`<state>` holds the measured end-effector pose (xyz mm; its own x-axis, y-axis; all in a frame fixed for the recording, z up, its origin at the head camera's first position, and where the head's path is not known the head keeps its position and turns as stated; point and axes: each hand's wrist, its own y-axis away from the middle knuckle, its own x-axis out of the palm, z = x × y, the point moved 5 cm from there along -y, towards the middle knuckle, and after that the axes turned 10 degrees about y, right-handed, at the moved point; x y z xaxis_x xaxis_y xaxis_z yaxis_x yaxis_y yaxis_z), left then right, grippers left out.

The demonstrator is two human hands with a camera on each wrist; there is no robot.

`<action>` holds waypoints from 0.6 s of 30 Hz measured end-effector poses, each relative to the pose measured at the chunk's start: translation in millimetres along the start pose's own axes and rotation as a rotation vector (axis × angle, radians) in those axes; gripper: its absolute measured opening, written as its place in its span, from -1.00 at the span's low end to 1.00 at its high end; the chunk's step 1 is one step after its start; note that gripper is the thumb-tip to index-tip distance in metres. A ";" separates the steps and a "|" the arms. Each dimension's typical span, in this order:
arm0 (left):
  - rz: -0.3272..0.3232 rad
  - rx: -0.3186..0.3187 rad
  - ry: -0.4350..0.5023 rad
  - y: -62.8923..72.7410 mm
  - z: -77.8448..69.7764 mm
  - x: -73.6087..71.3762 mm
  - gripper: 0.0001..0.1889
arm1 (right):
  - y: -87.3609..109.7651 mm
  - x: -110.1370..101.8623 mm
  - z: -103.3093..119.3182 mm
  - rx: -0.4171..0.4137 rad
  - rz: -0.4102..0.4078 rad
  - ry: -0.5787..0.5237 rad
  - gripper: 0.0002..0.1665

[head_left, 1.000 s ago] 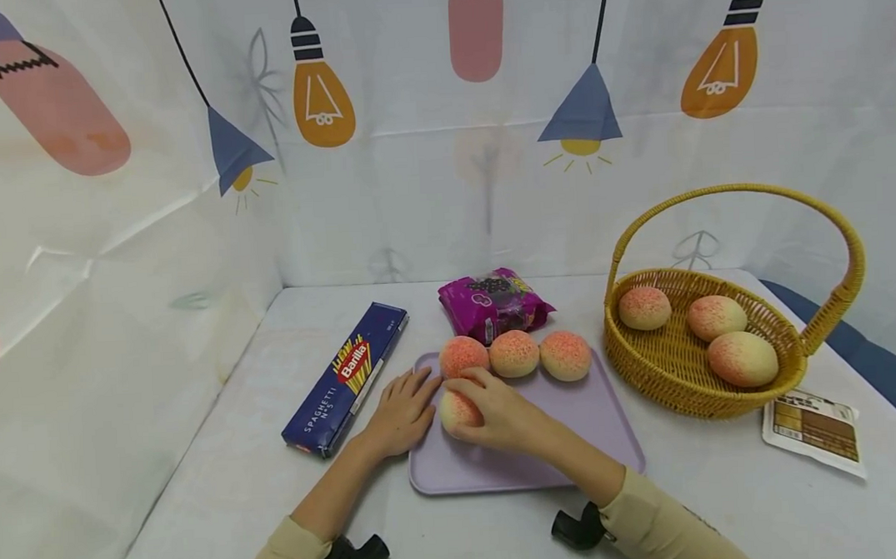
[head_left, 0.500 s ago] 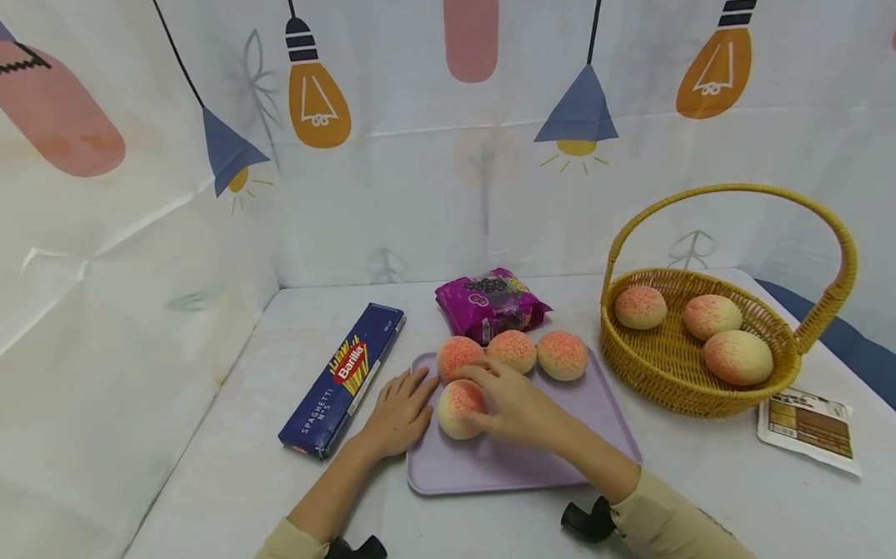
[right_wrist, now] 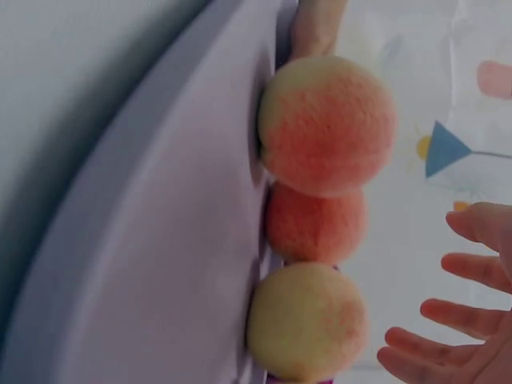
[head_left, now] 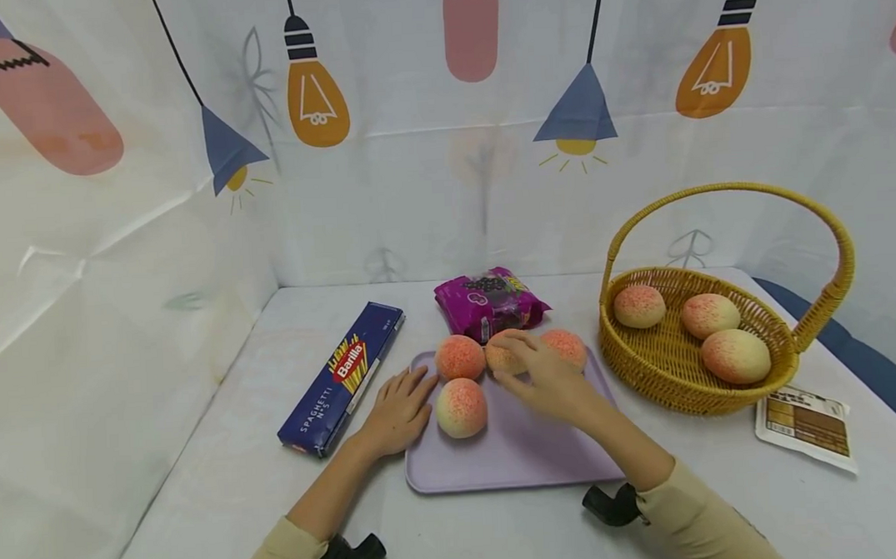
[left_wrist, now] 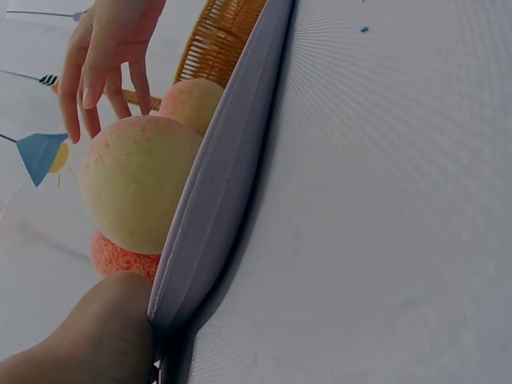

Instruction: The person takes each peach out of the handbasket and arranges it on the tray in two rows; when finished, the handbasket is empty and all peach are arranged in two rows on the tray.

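Four peach-like items would be several: three pink-and-cream peaches stand in a row at the back of the lilac tray (head_left: 516, 456), the left one (head_left: 460, 358) plainest. In front of it sits another peach (head_left: 461, 409), large in the left wrist view. My left hand (head_left: 397, 413) rests at the tray's left rim, fingers straight. My right hand (head_left: 548, 381) hovers over the tray with fingers spread, holding nothing; it partly covers the middle peach (head_left: 501, 357) and the right peach (head_left: 567, 346) in the head view. The right wrist view shows its spread fingers (right_wrist: 460, 319) apart from the peaches.
A yellow wicker basket (head_left: 648, 383) with three peaches stands right of the tray, its handle arching high. Beside it lies a flat brown-and-white packet (head_left: 805, 426). A blue spaghetti box (head_left: 340, 380) is at left, a purple bag (head_left: 486, 303) behind the tray.
My right hand has let go of the front-left peach and moved right and slightly up, away from it. That peach stays on the tray. The left hand keeps its place.
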<state>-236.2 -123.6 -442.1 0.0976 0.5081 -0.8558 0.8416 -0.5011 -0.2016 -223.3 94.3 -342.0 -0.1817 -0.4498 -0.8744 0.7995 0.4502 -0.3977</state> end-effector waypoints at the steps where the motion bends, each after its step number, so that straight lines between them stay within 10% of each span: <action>1: 0.000 0.000 0.001 -0.3 0.0 0.0 -0.51 | 0.1 -3.1 -2.7 0.001 -0.017 0.001 -0.51; 18: 0.004 -0.008 -0.003 0.1 0.1 0.4 -0.51 | 10.7 -58.4 -71.4 0.164 -0.165 0.068 -0.58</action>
<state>-236.2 -123.5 -442.6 0.0987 0.5039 -0.8581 0.8452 -0.4976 -0.1950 -245.1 180.4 -314.9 -0.3513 -0.4513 -0.8203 0.8371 0.2410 -0.4911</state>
